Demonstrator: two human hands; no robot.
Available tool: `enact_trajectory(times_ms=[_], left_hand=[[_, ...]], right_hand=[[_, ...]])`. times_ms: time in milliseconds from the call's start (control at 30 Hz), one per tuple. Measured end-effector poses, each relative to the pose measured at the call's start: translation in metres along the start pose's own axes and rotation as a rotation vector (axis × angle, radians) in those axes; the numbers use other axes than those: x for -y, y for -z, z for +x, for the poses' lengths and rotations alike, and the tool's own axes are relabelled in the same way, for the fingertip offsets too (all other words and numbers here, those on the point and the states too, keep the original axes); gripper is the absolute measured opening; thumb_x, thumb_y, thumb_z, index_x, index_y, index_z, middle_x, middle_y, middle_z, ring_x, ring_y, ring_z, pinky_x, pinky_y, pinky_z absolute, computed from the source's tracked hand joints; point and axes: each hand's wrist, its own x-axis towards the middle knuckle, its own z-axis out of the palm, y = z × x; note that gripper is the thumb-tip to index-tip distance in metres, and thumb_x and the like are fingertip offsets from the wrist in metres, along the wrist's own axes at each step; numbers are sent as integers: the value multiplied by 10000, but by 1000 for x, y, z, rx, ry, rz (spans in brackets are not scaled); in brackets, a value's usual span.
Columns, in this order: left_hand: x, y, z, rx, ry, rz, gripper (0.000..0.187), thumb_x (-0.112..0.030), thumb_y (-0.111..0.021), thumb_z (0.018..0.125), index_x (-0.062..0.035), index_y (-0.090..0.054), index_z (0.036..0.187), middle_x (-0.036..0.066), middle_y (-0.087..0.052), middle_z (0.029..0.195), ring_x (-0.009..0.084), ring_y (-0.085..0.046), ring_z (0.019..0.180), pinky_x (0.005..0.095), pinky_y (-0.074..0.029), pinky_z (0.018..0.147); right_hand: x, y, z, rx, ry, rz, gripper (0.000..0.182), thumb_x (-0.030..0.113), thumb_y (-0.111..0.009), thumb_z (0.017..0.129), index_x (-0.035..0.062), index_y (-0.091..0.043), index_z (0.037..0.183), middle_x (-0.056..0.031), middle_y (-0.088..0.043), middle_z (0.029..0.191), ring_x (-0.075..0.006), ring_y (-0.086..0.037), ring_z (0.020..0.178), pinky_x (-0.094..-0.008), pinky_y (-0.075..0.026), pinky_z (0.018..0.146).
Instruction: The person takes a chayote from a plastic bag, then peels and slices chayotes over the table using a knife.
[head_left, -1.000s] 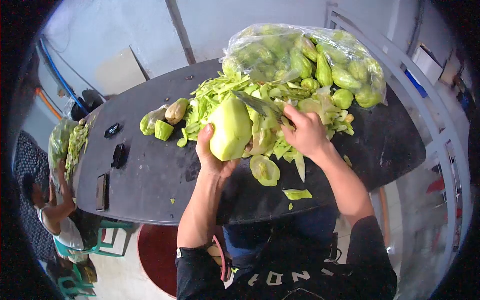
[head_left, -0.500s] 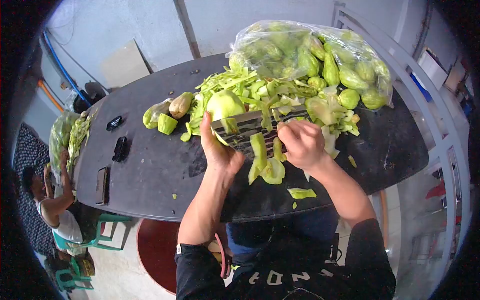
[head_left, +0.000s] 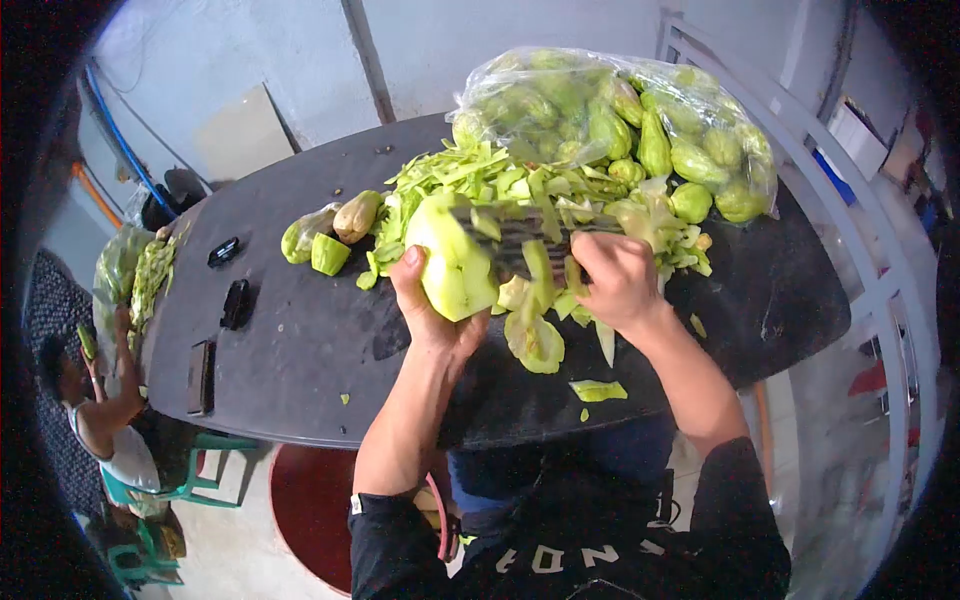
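Note:
My left hand is wrapped around a large, partly peeled chayote, its thumb up along the near side. In my right hand is a broad knife, its handle hidden in the closed fingers. The blade is blurred and points left, its tip overlapping the chayote's upper right. Strips of green peel cling to the blade, and a larger piece of peel hangs just below it. Behind both hands lies a heap of peelings on the dark table.
A clear plastic bag of chayotes stands at the back right. Left of the heap sit a cut chayote piece and two whole ones. Small black objects line the table's left. A seated person handles vegetables at far left; a metal railing runs along the right.
The chayote in my left hand has turned and now shows a large pale peeled face toward me. The knife has moved up and right, and a hanging peel has shifted with it.

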Motion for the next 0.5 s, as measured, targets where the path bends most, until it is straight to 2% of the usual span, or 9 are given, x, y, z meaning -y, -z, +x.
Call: enact_trajectory(times_ms=[67,133,167,267,333,400,500], left_hand=[[-1,-3,-1,-42,12,-41,654,-479,-665,748,-103,-536,1267,93,-635,1133,257,-619,1031,429,-510,913],[-3,12,-3,49,73,-203,636,-459,-664,747,-97,-546,1257,98,-636,1127,261,-622,1018,428,-523,886],[0,14,-4,-51,37,-101,642,-450,-665,744,-89,-547,1261,108,-636,1118,265,-630,991,410,-530,868],[-3,2,1,-37,-9,15,662,-461,-671,733,-80,-541,1259,112,-634,1105,264,-638,943,416,-544,806],[-12,8,3,61,54,66,740,-495,-679,711,-58,-511,1285,131,-627,1102,281,-638,902,427,-550,747],[-17,11,6,99,55,57,756,-498,-683,700,-54,-506,1286,139,-624,1100,289,-641,900,426,-557,724],[-24,8,2,132,71,62,754,-498,-682,694,-61,-507,1283,139,-624,1095,287,-645,897,431,-564,705]], right_hand=[[11,4,2,15,13,49,207,84,-685,695,69,-487,752,-84,-555,620,-296,-606,556,-405,-473,488],[19,1,0,18,66,59,216,103,-695,694,67,-492,759,-93,-551,622,-304,-604,559,-408,-472,497],[23,-1,1,-13,75,75,219,100,-694,699,73,-487,764,-89,-554,617,-310,-608,563,-420,-470,497],[14,1,3,86,-53,128,215,88,-685,705,78,-482,776,-83,-570,621,-320,-618,578,-430,-472,500],[5,-5,-1,31,-96,95,220,93,-681,711,81,-476,791,-78,-582,624,-324,-624,590,-433,-473,498],[5,-4,-3,107,-138,70,227,97,-685,704,81,-482,803,-80,-587,638,-326,-626,599,-435,-472,498],[12,-2,-4,79,-80,68,234,77,-684,687,79,-485,811,-90,-584,646,-320,-625,599,-428,-478,498]])
